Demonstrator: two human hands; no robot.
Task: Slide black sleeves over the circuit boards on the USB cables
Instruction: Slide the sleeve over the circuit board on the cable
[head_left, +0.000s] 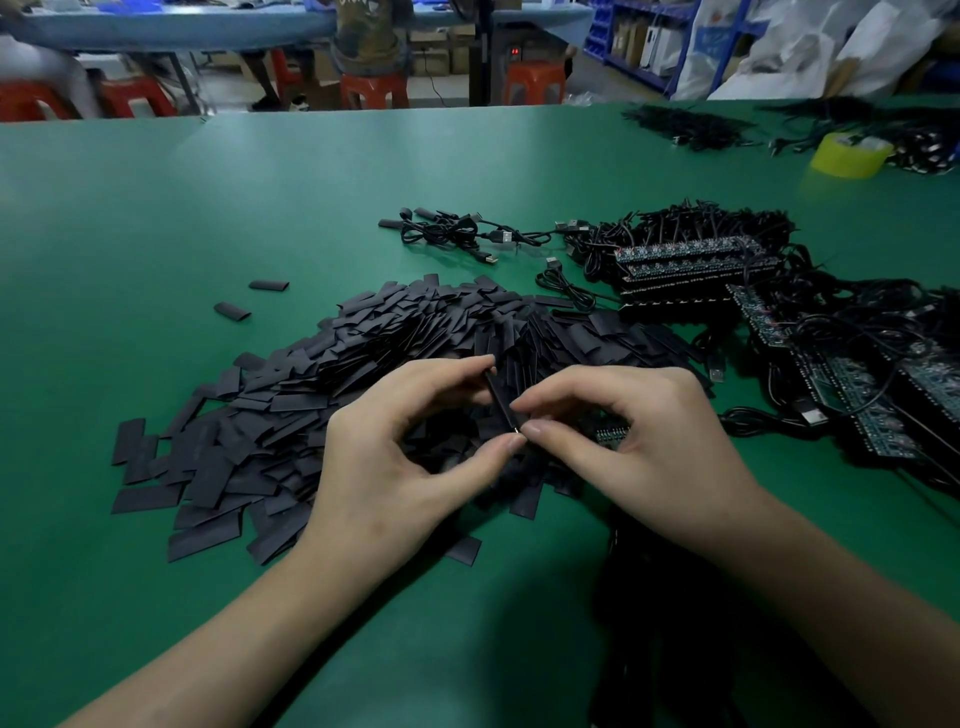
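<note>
Left hand (395, 441) and right hand (639, 431) both pinching one black sleeve (500, 402) above the sleeve pile (311, 395) on a green table (208, 208), boards (691, 260) and USB cables (462, 234) to the right, yellow tape (849, 156) far right, red display (515, 51) digits unreadable.

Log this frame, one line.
left hand: pinches black sleeve | right hand: pinches its lower end | under hands: sleeve pile | to right: circuit boards, USB cables
</note>
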